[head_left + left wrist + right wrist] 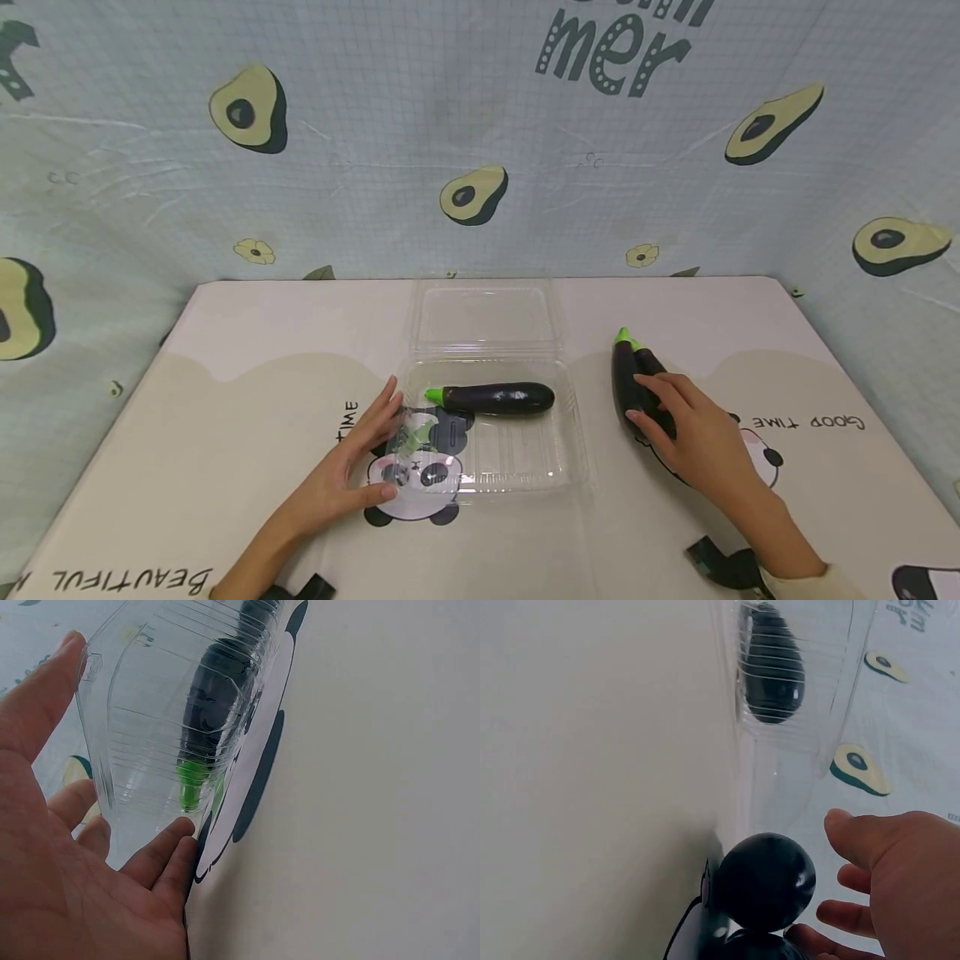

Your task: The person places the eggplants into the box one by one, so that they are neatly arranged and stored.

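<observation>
A clear plastic clamshell box (pixel 525 454) lies with its lid folded back, and one dark eggplant (pixel 501 398) with a bright green stem rests crosswise inside it. My left hand (pixel 352 467) is at the box's left side, fingers and thumb spread along the rim. Two more eggplants lie side by side to the right of the box, a left one (pixel 622 375) and a right one (pixel 649 362) partly covered by my right hand (pixel 701 437). That hand hovers over the pair with its fingers loosely bent; in the right wrist view a gap shows between the thumb and the nearer eggplant (pixel 769 881).
The transparent lid (pixel 486 317) lies flat behind the box. A pale tablecloth (pixel 247 450) with panda prints and lettering covers the table. Behind and at both sides hangs a curtain (pixel 360 142) with avocado prints.
</observation>
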